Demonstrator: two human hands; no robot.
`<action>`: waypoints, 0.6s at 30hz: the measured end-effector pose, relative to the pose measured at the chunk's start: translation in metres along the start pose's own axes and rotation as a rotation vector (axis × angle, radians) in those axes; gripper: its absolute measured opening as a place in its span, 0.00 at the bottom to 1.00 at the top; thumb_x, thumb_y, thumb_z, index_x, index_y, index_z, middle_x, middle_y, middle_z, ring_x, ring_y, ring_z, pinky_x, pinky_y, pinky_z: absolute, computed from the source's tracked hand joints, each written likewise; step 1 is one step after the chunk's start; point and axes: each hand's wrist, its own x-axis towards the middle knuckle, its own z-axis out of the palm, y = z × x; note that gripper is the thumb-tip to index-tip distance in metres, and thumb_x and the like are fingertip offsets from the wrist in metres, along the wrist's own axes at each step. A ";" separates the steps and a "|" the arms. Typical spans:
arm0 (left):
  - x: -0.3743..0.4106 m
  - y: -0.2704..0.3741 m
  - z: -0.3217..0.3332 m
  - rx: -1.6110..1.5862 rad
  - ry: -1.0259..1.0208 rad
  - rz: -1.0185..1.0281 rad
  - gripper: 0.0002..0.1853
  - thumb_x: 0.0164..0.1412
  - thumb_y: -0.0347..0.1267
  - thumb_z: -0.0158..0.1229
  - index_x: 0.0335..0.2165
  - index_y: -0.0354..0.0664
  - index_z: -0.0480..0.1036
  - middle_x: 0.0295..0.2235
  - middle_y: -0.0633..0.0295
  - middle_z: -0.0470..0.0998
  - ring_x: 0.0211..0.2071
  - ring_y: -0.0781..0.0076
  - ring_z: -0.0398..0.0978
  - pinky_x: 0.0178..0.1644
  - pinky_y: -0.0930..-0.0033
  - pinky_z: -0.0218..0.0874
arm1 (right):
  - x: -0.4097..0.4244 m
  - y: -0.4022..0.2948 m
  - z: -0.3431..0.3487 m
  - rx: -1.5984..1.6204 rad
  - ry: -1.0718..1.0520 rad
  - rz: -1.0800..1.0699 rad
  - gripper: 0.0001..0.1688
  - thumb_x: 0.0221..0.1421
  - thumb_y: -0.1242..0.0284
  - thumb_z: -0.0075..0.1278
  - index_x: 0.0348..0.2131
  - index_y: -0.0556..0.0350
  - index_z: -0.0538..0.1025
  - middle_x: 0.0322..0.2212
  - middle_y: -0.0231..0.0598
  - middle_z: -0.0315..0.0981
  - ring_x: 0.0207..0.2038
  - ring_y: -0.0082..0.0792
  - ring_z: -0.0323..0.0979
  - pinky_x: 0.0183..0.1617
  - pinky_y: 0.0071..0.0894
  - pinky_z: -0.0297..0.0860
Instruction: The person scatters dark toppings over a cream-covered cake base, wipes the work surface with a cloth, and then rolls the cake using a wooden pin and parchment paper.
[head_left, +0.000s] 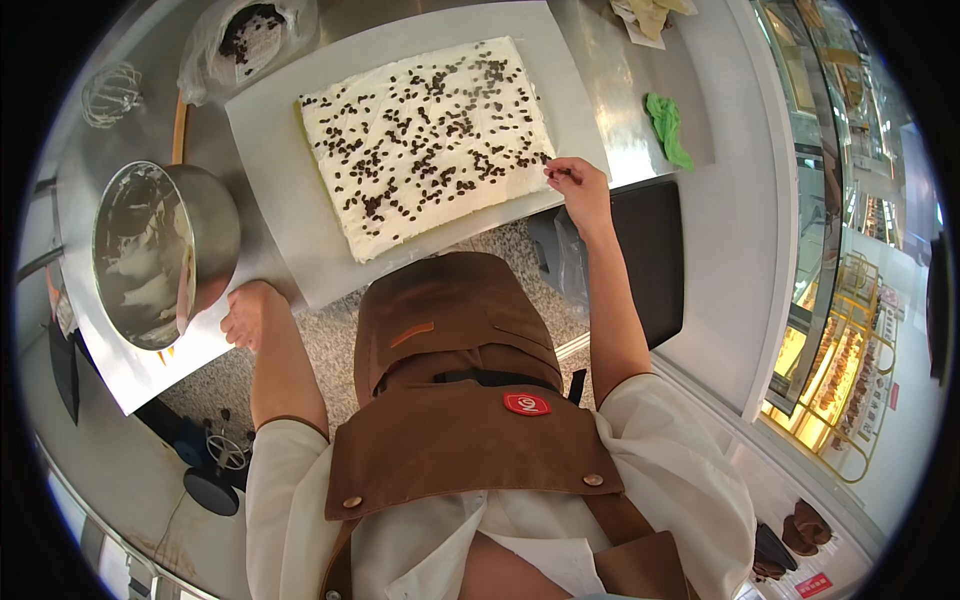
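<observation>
A rectangular sheet cake (431, 142) with white cream on top lies on white baking paper (262, 161). Small dark beans (424, 161) are scattered unevenly over the cream, thinner along the near edge. At the cake's near right corner, my right hand (581, 191) pinches a few dark beans between bent fingertips. My left hand (257, 315) is curled at the table's front edge, close to a steel mixing bowl (214, 232). Nothing shows in its fingers. The bowl is tilted, its mouth facing left, with cream smeared inside.
Behind the bowl are a balloon whisk (112, 94) and a wooden handle (180, 131). A plastic bag (199, 56) of dark beans stands at the back left. Toward the right lie a crumpled green cloth (667, 131) and crumpled paper (649, 16). A black panel (649, 262) sits below the table edge.
</observation>
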 end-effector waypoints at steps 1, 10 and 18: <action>0.000 0.000 0.001 -0.001 -0.006 -0.004 0.20 0.58 0.45 0.38 0.34 0.42 0.68 0.35 0.58 0.70 0.38 0.58 0.69 0.41 0.56 0.60 | -0.002 0.000 0.003 -0.018 -0.006 -0.012 0.11 0.55 0.86 0.44 0.39 0.68 0.75 0.33 0.40 0.75 0.40 0.27 0.73 0.48 0.23 0.70; 0.001 0.000 0.002 -0.013 -0.050 -0.042 0.20 0.58 0.45 0.39 0.35 0.42 0.68 0.35 0.58 0.70 0.39 0.58 0.70 0.41 0.55 0.60 | -0.017 -0.006 0.026 0.089 0.042 -0.028 0.13 0.53 0.88 0.45 0.40 0.68 0.75 0.39 0.43 0.76 0.44 0.27 0.72 0.52 0.22 0.67; 0.005 -0.001 0.010 -0.037 -0.082 -0.076 0.20 0.57 0.45 0.39 0.35 0.42 0.69 0.36 0.57 0.71 0.39 0.58 0.70 0.42 0.55 0.60 | -0.025 -0.005 0.033 0.162 0.170 -0.104 0.14 0.53 0.86 0.43 0.40 0.67 0.74 0.38 0.43 0.76 0.43 0.31 0.73 0.51 0.24 0.68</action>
